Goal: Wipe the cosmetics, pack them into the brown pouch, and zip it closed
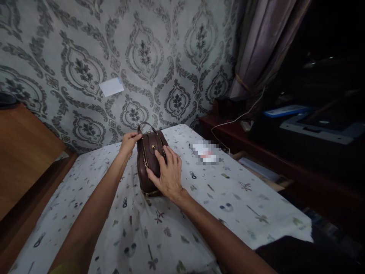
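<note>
A dark brown leather handbag [151, 167] with gold zippers and a round gold stud lies on the cloth-covered table, its thin handle [148, 124] arching up at the far end. My left hand [129, 144] is closed at the bag's far left corner, thumb and fingers pinched near the handle's base and the end of the left zipper. Whether it grips a zipper pull or the leather cannot be made out. Across the bag's right side and top rests my right hand [169, 171], fingers spread and lying against the leather, with the index fingertip just below the stud.
A white cloth with small prints [205, 198] covers the table. To the right lies a blurred-out white item [205, 151], near a white cable [242, 121] and a dark red ledge [228, 131]. Wooden furniture [25, 148] stands left; patterned wallpaper [148, 49] is behind.
</note>
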The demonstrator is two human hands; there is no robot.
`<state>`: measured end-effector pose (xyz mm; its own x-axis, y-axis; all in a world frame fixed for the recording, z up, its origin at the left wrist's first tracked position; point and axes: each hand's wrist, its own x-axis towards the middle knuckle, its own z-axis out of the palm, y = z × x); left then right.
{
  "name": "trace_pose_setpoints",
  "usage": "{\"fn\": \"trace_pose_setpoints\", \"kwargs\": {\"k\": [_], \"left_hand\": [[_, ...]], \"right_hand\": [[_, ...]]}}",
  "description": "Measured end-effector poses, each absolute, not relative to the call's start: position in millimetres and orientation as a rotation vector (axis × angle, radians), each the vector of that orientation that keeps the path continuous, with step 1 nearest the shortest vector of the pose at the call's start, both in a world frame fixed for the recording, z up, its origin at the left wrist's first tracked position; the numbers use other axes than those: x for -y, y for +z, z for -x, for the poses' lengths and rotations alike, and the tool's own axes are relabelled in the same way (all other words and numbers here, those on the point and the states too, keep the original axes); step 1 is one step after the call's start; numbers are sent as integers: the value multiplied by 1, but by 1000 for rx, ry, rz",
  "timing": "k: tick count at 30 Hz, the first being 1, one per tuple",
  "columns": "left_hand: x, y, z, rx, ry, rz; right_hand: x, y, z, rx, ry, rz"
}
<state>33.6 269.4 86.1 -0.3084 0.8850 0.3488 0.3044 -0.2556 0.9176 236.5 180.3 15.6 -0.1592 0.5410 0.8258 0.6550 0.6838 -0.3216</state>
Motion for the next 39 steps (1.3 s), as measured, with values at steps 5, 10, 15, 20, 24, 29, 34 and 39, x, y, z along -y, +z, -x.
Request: {"fn": "trace_pose_setpoints", "kwargs": {"k": [5,10,15,20,24,29,34,39], "left_hand": [[-264,87,-36,-1500,1609,-1426],[-260,89,-39,-1495,1595,-1451],[-248,92,-48,-1498,1586,-1472],[-230,86,-61,-1508,1617,-1490],[-229,77,-61,-1577,1619,-1533],[-235,73,-56,-1627,1598,-1609],[-231,80,-57,-1596,1540,-1542],[-235,93,-54,-1638,1528,-1763]], "right_hand": [[-179,18,-237,1839,-128,955],[-179,18,-238,1831,-102,947],[-179,19,-237,1820,-89,939],[-178,19,-237,1833,-77,944],[-179,19,-237,1821,-91,954],[-179,18,-236,1819,-80,945],[-179,18,-237,1828,-69,937],[-179,19,-237,1851,-50,919]]}}
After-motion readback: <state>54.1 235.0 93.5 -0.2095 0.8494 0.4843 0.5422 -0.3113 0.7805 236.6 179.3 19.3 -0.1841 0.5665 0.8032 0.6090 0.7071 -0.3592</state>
